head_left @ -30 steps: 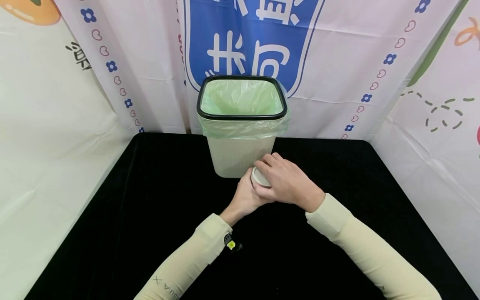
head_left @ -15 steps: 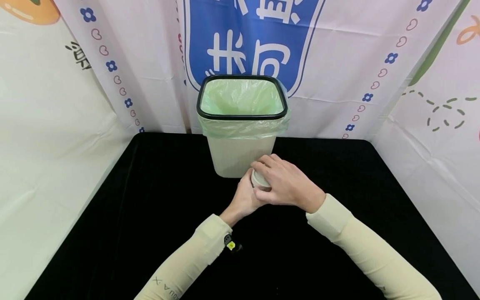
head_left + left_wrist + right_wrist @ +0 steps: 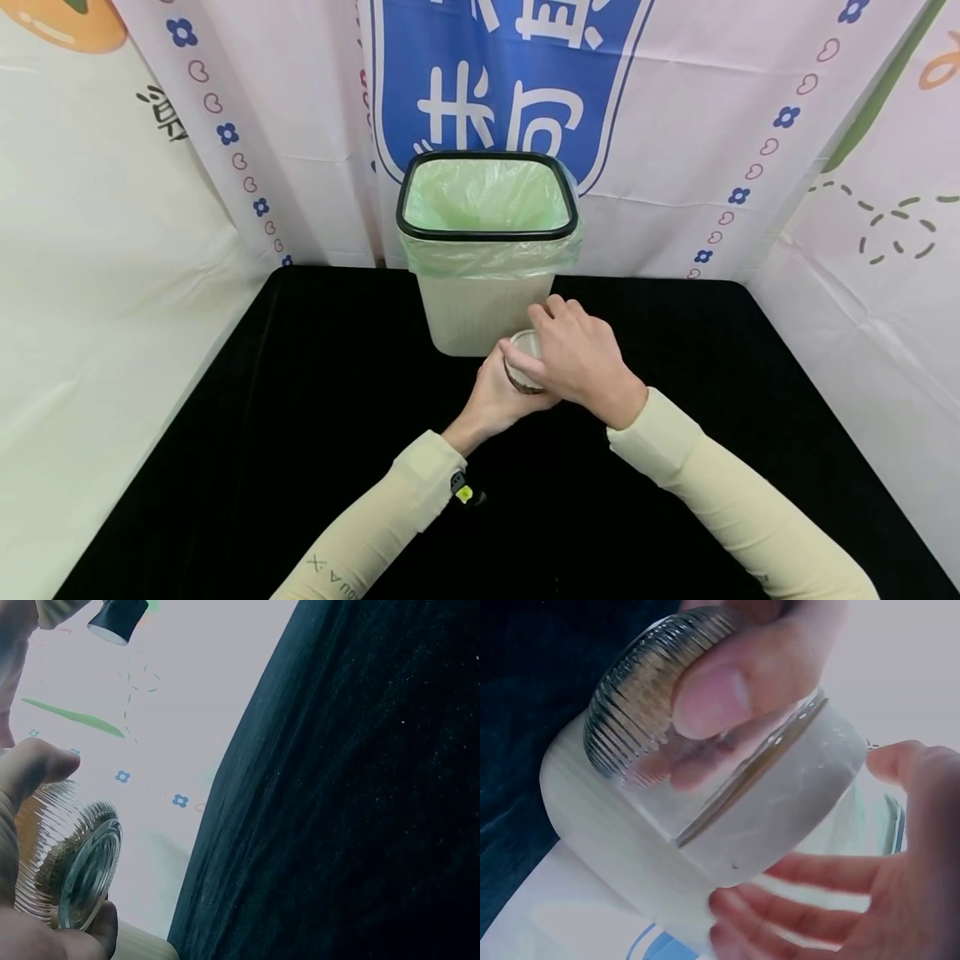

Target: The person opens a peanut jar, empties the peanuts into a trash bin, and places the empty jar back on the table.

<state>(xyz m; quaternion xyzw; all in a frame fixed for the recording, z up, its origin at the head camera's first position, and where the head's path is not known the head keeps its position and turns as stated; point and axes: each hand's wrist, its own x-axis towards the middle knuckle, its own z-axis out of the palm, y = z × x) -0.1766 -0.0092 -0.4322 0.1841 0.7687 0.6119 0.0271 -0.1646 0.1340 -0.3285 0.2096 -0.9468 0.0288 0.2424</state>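
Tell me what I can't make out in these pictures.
Right wrist view: what the brown contents of the jar are, blurred by ribbed glass.
Head view: most of the jar's side, behind the left hand.
Head view: floor of the bin, behind its near wall.

A white lid [image 3: 795, 791] tops a ribbed jar [image 3: 634, 701].

Bright, even light fills the head view, with only soft shading along the folds of the cloth [image 3: 322, 192]; the desk [image 3: 337, 417] sinks to near-black, its texture lost. The left wrist view is dim and bluish, the cloth washed out to pale, flat white. In the right wrist view, glints line the ridged jar [image 3: 630, 712], glare bleaches the upper right, and the right fingers [image 3: 802, 911] blur beneath the lid [image 3: 795, 795].
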